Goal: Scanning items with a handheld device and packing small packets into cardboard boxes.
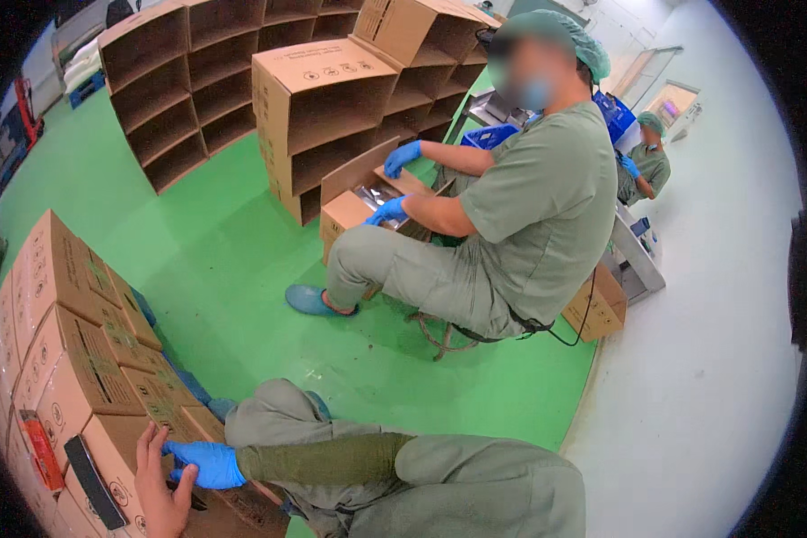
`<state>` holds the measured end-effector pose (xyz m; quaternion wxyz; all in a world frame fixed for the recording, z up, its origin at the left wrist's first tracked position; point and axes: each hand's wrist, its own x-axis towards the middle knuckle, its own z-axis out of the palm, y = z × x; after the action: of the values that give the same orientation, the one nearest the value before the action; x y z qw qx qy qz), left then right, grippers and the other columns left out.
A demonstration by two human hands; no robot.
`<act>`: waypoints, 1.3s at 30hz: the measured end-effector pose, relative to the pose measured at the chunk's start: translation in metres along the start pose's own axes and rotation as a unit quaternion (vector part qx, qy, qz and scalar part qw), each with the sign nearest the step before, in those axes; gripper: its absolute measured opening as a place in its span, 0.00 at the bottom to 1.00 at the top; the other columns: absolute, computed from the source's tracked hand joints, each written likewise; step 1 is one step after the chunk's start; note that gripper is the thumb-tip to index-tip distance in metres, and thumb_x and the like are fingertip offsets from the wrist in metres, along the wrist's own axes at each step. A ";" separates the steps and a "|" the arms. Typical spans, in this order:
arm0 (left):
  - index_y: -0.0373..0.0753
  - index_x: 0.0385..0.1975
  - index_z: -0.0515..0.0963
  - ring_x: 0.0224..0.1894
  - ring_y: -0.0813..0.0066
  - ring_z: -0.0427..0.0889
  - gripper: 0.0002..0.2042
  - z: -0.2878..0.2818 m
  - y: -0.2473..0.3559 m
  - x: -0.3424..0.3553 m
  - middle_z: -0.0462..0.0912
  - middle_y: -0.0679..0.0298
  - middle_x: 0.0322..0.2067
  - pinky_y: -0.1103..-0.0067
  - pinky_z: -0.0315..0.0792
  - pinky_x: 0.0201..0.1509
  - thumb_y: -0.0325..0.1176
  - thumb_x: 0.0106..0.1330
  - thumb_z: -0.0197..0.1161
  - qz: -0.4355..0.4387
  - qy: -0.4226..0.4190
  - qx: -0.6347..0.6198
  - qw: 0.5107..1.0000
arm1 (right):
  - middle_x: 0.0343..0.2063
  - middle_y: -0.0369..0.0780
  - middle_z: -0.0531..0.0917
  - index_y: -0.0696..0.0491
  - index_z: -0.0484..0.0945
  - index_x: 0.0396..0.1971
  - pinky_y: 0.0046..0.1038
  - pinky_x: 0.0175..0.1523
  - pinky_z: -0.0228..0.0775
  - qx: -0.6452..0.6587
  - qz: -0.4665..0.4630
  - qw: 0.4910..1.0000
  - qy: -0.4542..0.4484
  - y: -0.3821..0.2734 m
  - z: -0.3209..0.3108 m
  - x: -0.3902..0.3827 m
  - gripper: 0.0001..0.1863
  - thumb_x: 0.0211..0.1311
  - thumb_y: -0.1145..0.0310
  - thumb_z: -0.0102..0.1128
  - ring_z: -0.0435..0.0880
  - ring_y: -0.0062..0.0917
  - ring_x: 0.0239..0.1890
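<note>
My left hand [163, 493] is bare and rises from the lower edge. Its fingers are apart, and I see nothing held in it. Right beside it, my right hand [211, 464] in a blue glove reaches across from the right, fingers curled. Something dark shows at those fingertips, too small and covered to name. Both hands are over a stack of brown cardboard boxes [85, 359]. On the boxes left of my hands lie a long black flat strip-like object [96, 481] and a red packet or case [41, 450].
Ahead, a seated co-worker [538, 197] with blue gloves has both hands at an open carton [345, 212]. Empty open-fronted cartons [332, 99] are stacked behind. Another person [646, 161] is at the far right, near blue crates [611, 117]. The floor [242, 269] is green.
</note>
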<state>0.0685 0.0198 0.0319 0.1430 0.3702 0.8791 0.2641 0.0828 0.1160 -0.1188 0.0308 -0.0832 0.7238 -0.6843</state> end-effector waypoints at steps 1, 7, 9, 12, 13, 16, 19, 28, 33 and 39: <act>0.34 0.56 0.66 0.61 0.50 0.64 0.28 0.000 0.000 -0.001 0.62 0.48 0.61 0.67 0.61 0.63 0.26 0.52 0.62 0.005 0.009 0.019 1.000 | 0.36 0.51 0.80 0.54 0.62 0.56 0.41 0.39 0.73 -0.003 -0.007 1.000 0.008 0.001 0.003 0.001 0.29 0.57 0.57 0.55 0.81 0.45 0.36; 0.35 0.57 0.66 0.60 0.52 0.66 0.27 0.002 -0.021 0.003 0.63 0.49 0.60 0.68 0.66 0.60 0.26 0.54 0.62 0.042 0.010 0.053 0.998 | 0.38 0.51 0.80 0.52 0.63 0.54 0.44 0.39 0.73 0.004 -0.006 1.000 0.007 0.009 0.008 0.005 0.28 0.57 0.56 0.56 0.80 0.48 0.36; 0.35 0.57 0.66 0.60 0.53 0.67 0.27 0.003 -0.023 0.001 0.63 0.50 0.60 0.69 0.68 0.58 0.26 0.55 0.62 0.033 0.010 0.051 0.998 | 0.33 0.51 0.80 0.55 0.61 0.54 0.42 0.37 0.72 -0.018 -0.027 0.999 0.021 0.006 0.010 0.004 0.28 0.58 0.57 0.54 0.80 0.47 0.33; 0.36 0.57 0.66 0.59 0.54 0.68 0.26 0.002 -0.013 -0.001 0.62 0.51 0.61 0.70 0.71 0.54 0.27 0.55 0.62 0.020 0.004 0.024 1.000 | 0.28 0.52 0.80 0.58 0.59 0.53 0.41 0.35 0.71 -0.042 -0.048 0.998 0.024 0.007 0.007 0.003 0.28 0.59 0.58 0.53 0.80 0.46 0.30; 0.36 0.57 0.66 0.59 0.55 0.68 0.26 0.002 -0.008 -0.001 0.62 0.51 0.61 0.70 0.73 0.53 0.27 0.56 0.62 0.011 -0.002 0.002 1.000 | 0.28 0.52 0.80 0.58 0.59 0.54 0.41 0.35 0.71 -0.040 -0.049 0.998 0.013 0.006 0.005 0.002 0.28 0.59 0.58 0.52 0.80 0.46 0.30; 0.36 0.56 0.66 0.59 0.54 0.68 0.26 0.003 -0.006 -0.002 0.62 0.51 0.61 0.70 0.72 0.53 0.28 0.56 0.62 0.002 0.005 0.009 1.000 | 0.39 0.52 0.80 0.53 0.62 0.55 0.42 0.41 0.74 -0.044 -0.012 0.999 0.009 0.007 0.007 0.004 0.30 0.57 0.55 0.57 0.81 0.46 0.39; 0.36 0.56 0.66 0.60 0.53 0.67 0.26 0.002 -0.005 -0.003 0.62 0.50 0.61 0.69 0.71 0.56 0.28 0.55 0.62 0.004 0.003 0.014 1.000 | 0.39 0.52 0.80 0.54 0.62 0.56 0.41 0.42 0.74 -0.019 -0.014 1.000 0.015 0.002 0.006 0.002 0.31 0.55 0.54 0.58 0.81 0.45 0.39; 0.35 0.55 0.67 0.60 0.48 0.66 0.26 -0.003 -0.001 -0.002 0.64 0.48 0.60 0.66 0.62 0.62 0.29 0.55 0.62 0.010 -0.006 0.031 0.999 | 0.29 0.54 0.79 0.61 0.61 0.51 0.41 0.36 0.71 -0.070 -0.043 0.997 0.001 -0.003 0.004 0.002 0.28 0.62 0.53 0.50 0.80 0.47 0.32; 0.34 0.55 0.66 0.59 0.48 0.66 0.26 -0.002 -0.002 0.000 0.64 0.48 0.60 0.66 0.62 0.61 0.30 0.55 0.62 0.026 -0.009 0.047 0.999 | 0.34 0.53 0.80 0.58 0.61 0.54 0.42 0.38 0.72 -0.069 -0.018 0.997 0.003 -0.007 0.000 0.002 0.29 0.59 0.54 0.52 0.80 0.47 0.34; 0.34 0.55 0.67 0.60 0.47 0.66 0.25 -0.003 0.002 -0.004 0.64 0.48 0.59 0.65 0.62 0.62 0.30 0.55 0.62 -0.007 -0.010 0.024 1.000 | 0.39 0.54 0.79 0.57 0.60 0.57 0.43 0.43 0.73 -0.039 0.041 0.998 -0.017 -0.013 0.000 -0.001 0.31 0.56 0.57 0.55 0.80 0.46 0.40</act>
<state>0.0710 0.0169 0.0356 0.1450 0.3701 0.8861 0.2385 0.0850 0.1155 -0.1057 0.0679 -0.0659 0.7522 -0.6521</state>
